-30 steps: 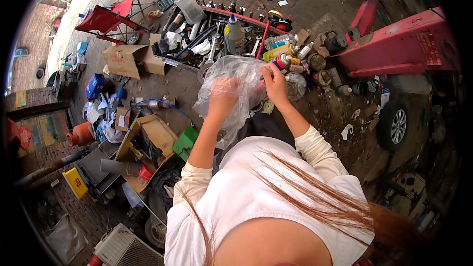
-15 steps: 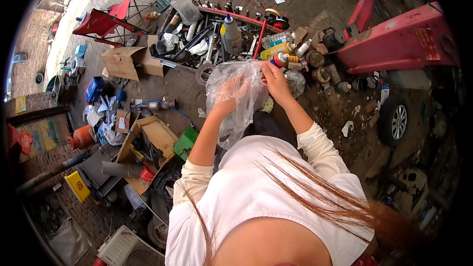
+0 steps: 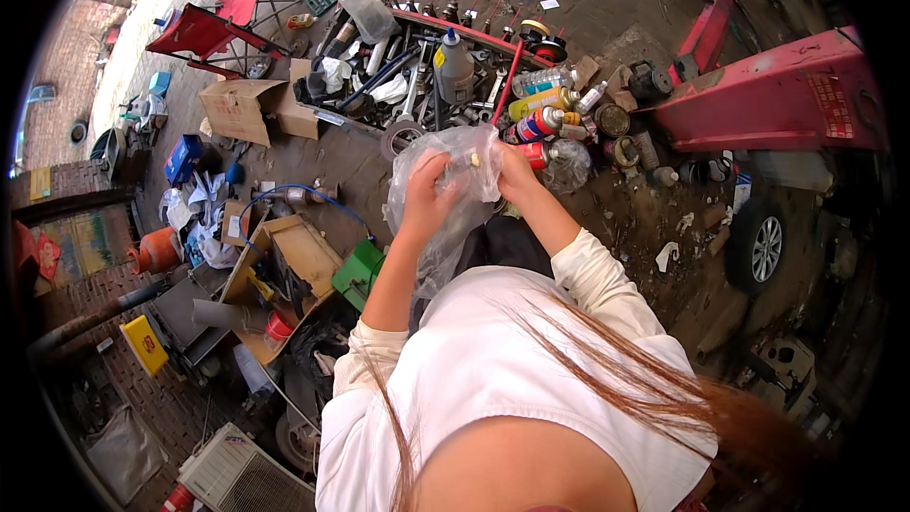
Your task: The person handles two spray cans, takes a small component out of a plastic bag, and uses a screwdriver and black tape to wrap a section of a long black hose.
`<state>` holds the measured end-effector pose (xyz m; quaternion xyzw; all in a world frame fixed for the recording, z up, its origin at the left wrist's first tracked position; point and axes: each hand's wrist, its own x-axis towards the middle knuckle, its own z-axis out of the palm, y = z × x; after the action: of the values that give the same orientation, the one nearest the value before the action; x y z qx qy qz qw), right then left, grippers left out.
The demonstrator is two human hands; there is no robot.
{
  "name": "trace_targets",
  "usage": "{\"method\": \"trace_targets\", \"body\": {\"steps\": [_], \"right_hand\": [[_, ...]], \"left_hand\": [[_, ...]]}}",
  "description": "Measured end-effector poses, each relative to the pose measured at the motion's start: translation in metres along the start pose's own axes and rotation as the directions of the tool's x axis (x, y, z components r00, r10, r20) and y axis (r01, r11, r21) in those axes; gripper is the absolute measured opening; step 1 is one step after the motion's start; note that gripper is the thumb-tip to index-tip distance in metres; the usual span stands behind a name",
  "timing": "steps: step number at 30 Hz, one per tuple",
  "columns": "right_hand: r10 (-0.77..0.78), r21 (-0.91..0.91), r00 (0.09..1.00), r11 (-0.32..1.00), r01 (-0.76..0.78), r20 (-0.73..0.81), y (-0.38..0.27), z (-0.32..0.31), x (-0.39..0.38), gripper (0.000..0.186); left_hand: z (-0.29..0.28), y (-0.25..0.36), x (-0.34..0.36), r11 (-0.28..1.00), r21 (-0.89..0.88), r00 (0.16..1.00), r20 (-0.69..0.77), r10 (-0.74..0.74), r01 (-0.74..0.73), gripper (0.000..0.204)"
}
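Note:
A crumpled clear plastic bag (image 3: 466, 197) hangs between my hands, in front of my dark-trousered legs. My left hand (image 3: 427, 194) grips the bag's left side, thumb and fingers curled into the film. My right hand (image 3: 518, 176) is closed on its upper right edge, most of the fingers hidden behind the bag. A small pale spot shows through the film between the hands; I cannot make out what it is. Just beyond the bag lie a roll of tape (image 3: 402, 139) and a red spray can (image 3: 536, 154).
A tray heaped with wrenches and a grey bottle (image 3: 453, 68) lies ahead, with several spray cans at its right. A red steel beam (image 3: 758, 95) and a wheel (image 3: 755, 243) stand right. At left are a cardboard box (image 3: 239, 111), a green box (image 3: 358, 273) and a red folding chair (image 3: 204, 33).
My left hand, earlier seen through the film, now grips the bag from outside. The bag's upper part is bunched lower and tighter between my hands. My right hand has come down slightly.

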<state>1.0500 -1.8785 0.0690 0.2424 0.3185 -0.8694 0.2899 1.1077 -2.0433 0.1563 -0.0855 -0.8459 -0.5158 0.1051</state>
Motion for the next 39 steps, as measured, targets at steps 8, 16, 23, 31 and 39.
{"method": "trace_targets", "body": {"steps": [8,16,23,31,39], "right_hand": [[0.317,-0.738,0.948,0.641,-0.209,0.007,0.089,0.019,-0.005,0.024],[-0.177,-0.783,0.89,0.423,0.455,0.421,0.104,0.123,-0.037,0.032],[-0.074,-0.777,0.908,0.492,0.392,0.412,0.2,0.173,-0.032,0.032],[-0.349,-0.64,0.936,0.711,0.289,0.035,0.257,0.221,-0.017,0.027],[-0.399,-0.325,0.88,0.893,0.31,-0.257,0.193,0.176,0.008,0.012]], "left_hand": [[-0.061,-0.004,-0.081,0.866,-0.3,0.826,-0.291,-0.483,0.401,0.017],[-0.149,-0.04,-0.107,0.734,0.283,0.782,-0.121,-0.611,0.617,0.08],[-0.212,-0.082,-0.126,0.874,0.079,0.862,0.146,-0.485,0.479,0.084],[-0.325,-0.132,-0.161,0.836,0.402,0.846,0.22,-0.485,0.374,0.071],[-0.419,-0.275,-0.213,0.687,0.608,0.865,0.0,-0.502,0.399,0.04]]}}
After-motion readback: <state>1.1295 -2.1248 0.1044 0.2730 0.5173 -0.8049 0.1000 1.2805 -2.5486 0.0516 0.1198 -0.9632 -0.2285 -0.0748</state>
